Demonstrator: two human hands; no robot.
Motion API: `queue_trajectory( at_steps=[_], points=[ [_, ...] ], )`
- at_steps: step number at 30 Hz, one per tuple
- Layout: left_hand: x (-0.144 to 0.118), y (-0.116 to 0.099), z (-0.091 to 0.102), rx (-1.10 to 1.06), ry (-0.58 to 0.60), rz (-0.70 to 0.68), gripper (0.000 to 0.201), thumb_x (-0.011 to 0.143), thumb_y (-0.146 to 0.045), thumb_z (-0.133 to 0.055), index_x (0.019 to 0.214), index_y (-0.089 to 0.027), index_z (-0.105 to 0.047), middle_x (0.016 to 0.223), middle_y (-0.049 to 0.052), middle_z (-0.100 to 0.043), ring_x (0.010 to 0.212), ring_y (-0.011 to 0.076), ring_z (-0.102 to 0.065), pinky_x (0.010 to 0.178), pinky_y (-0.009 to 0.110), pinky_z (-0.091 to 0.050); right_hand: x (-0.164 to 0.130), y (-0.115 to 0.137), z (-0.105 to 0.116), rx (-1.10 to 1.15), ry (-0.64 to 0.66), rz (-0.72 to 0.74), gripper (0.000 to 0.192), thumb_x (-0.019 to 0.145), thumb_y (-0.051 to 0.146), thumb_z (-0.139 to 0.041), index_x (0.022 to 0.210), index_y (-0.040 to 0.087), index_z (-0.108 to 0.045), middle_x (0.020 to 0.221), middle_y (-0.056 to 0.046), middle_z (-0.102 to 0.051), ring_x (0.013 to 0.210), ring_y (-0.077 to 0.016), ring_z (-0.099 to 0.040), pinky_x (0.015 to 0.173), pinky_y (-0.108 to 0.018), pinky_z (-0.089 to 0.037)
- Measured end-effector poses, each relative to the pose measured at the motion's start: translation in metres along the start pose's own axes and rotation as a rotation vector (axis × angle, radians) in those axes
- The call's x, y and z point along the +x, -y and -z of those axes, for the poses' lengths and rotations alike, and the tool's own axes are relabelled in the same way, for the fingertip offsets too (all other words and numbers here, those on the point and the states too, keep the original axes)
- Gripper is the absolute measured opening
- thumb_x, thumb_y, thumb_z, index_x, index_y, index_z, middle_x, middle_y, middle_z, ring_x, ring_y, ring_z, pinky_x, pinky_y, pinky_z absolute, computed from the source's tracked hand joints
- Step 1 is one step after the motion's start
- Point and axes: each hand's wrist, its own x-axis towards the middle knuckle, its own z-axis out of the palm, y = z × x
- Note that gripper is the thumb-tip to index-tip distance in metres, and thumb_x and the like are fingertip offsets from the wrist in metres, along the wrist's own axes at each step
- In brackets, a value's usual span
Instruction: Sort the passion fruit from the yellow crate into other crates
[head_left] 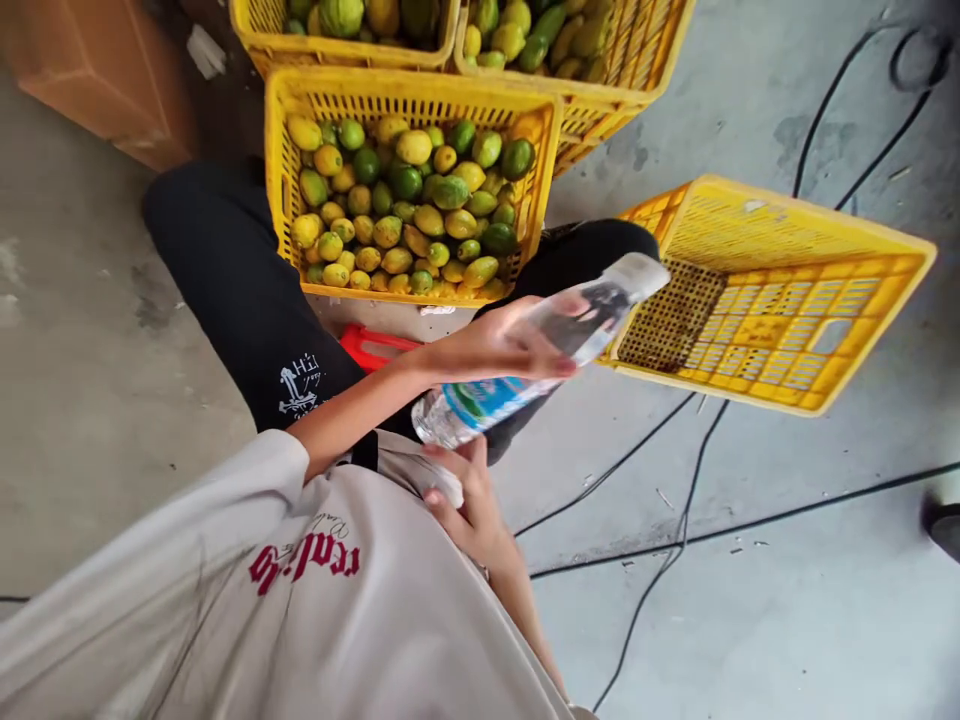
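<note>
My left hand [517, 340] is closed round a clear plastic bottle [491, 400] with a blue and green label. The bottle lies at a slant over my right leg, its whitish end [637, 275] up to the right and somewhat blurred. Just below its other end, my right hand [472, 505] is curled at my waist, with a small pale thing [448, 487] at its fingers. Whether that is cloth or a separate object I cannot make out. Between my knees stands a yellow crate [549, 170] of green and yellow lemon-like fruit [405, 182].
Two more yellow crates [345, 50] of fruit stand beyond. At the right, another yellow crate [795, 250] sits tilted, its slatted inside showing. Black cables [750, 535] run across the concrete floor. A cardboard box [105, 80] is at upper left, and something red [375, 345] lies below me.
</note>
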Motion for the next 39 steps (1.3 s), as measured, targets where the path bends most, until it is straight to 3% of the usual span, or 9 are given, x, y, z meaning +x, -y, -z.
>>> queue_trajectory(
  at_steps=[3, 5, 7, 10, 17, 23, 29, 33, 39],
  points=[
    [-0.028, 0.008, 0.022, 0.047, -0.139, -0.019, 0.08, 0.067, -0.061, -0.097, 0.127, -0.017, -0.067, 0.113, 0.012, -0.077, 0.097, 0.0227, -0.075, 0.088, 0.037, -0.063, 0.022, -0.003, 0.027, -0.046, 0.197, 0.033, 0.035, 0.114, 0.038, -0.059, 0.146, 0.029, -0.068, 0.16, -0.015, -0.057, 0.148, -0.0333, -0.059, 0.112, -0.051, -0.06],
    [-0.052, 0.016, 0.033, 0.071, -0.235, -0.059, 0.08, 0.068, -0.064, -0.093, 0.127, -0.018, -0.065, 0.114, 0.011, -0.077, 0.101, 0.0246, -0.076, 0.093, 0.04, -0.064, 0.047, -0.003, 0.045, -0.091, 0.094, 0.046, 0.024, 0.114, 0.032, -0.058, 0.129, 0.026, -0.076, 0.13, -0.011, -0.077, 0.126, -0.0288, -0.073, 0.102, -0.045, -0.063],
    [-0.072, 0.021, 0.038, 0.227, -0.293, -0.13, 0.078, 0.072, -0.061, -0.09, 0.132, -0.018, -0.062, 0.124, 0.013, -0.077, 0.111, 0.0276, -0.077, 0.1, 0.043, -0.063, 0.076, 0.001, 0.058, -0.194, -0.121, 0.046, 0.013, 0.111, 0.029, -0.064, 0.111, 0.023, -0.075, 0.099, -0.006, -0.079, 0.089, -0.0213, -0.076, 0.074, -0.032, -0.061],
    [-0.09, 0.017, 0.034, 0.612, -0.37, -0.26, 0.08, 0.078, -0.051, -0.086, 0.143, -0.018, -0.055, 0.137, 0.015, -0.073, 0.119, 0.0283, -0.076, 0.102, 0.042, -0.063, 0.121, 0.011, 0.067, -0.345, -0.329, 0.19, 0.029, 0.11, 0.041, -0.063, 0.089, 0.022, -0.065, 0.075, -0.002, -0.067, 0.063, -0.0173, -0.062, 0.057, -0.029, -0.047],
    [-0.096, 0.002, 0.025, 1.25, -0.468, -0.451, 0.069, 0.084, -0.042, -0.082, 0.144, -0.019, -0.057, 0.121, 0.012, -0.08, 0.097, 0.0261, -0.081, 0.085, 0.036, -0.064, 0.174, 0.034, 0.066, -0.793, -0.256, 0.359, 0.056, 0.107, 0.053, -0.059, 0.065, 0.024, -0.036, 0.055, 0.005, -0.034, 0.05, -0.0128, -0.032, 0.054, -0.031, -0.023],
    [-0.099, 0.017, 0.037, 1.081, -0.345, -0.477, 0.074, 0.081, -0.038, -0.083, 0.145, -0.021, -0.051, 0.129, 0.012, -0.077, 0.108, 0.0262, -0.081, 0.09, 0.036, -0.065, 0.172, 0.045, 0.068, -0.83, -0.053, 0.436, 0.055, 0.107, 0.038, -0.058, 0.062, 0.024, -0.031, 0.054, 0.004, -0.031, 0.053, -0.014, -0.029, 0.057, -0.032, -0.023],
    [-0.104, 0.015, 0.039, 0.782, -0.082, -0.449, 0.076, 0.083, -0.043, -0.084, 0.145, -0.02, -0.047, 0.139, 0.016, -0.07, 0.115, 0.0268, -0.079, 0.098, 0.041, -0.065, 0.171, 0.052, 0.078, -0.808, 0.118, 0.748, 0.055, 0.116, 0.047, -0.05, 0.066, 0.022, -0.046, 0.06, 0.001, -0.048, 0.058, -0.0158, -0.04, 0.059, -0.033, -0.028],
    [-0.103, 0.01, 0.046, 0.633, 0.048, -0.359, 0.078, 0.075, -0.041, -0.089, 0.14, -0.019, -0.051, 0.137, 0.016, -0.069, 0.118, 0.0267, -0.076, 0.103, 0.044, -0.063, 0.167, 0.052, 0.091, -0.77, 0.294, 0.758, 0.048, 0.118, 0.057, -0.041, 0.091, 0.023, -0.062, 0.084, -0.005, -0.065, 0.076, -0.0214, -0.06, 0.07, -0.036, -0.044],
    [-0.1, 0.008, 0.058, 0.5, 0.068, -0.242, 0.081, 0.059, -0.034, -0.098, 0.13, -0.024, -0.059, 0.127, 0.011, -0.074, 0.111, 0.0269, -0.077, 0.099, 0.041, -0.064, 0.157, 0.055, 0.098, -0.682, 0.361, 0.694, 0.02, 0.117, 0.036, -0.055, 0.13, 0.023, -0.063, 0.112, -0.012, -0.069, 0.109, -0.0292, -0.069, 0.086, -0.044, -0.057]
  ],
)
